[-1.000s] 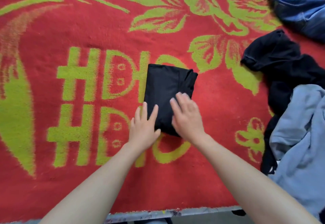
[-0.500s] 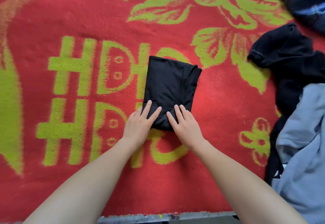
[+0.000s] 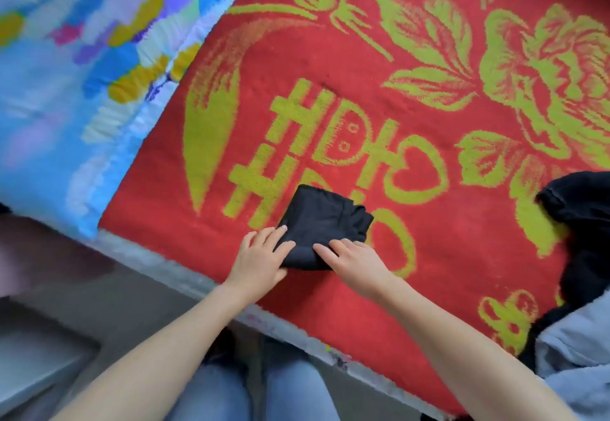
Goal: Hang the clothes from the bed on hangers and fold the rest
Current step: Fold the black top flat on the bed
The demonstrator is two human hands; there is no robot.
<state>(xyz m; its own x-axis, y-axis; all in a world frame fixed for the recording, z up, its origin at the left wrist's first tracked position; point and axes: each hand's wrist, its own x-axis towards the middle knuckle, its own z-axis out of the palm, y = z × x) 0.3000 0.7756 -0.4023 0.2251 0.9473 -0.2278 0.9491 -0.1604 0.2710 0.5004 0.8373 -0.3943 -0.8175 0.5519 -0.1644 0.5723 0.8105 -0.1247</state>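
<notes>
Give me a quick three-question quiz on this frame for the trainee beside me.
1. True or false: no hand touches the folded black garment.
2. What does that garment lie on? A: the red blanket with a green pattern. B: a wooden table. C: a tiled floor.
3. Fill in: the loose black clothing lies to the folded garment's ___ in the head view.

Key
1. False: the left hand and the right hand both rest on its near edge.
2. A.
3. Right.
</notes>
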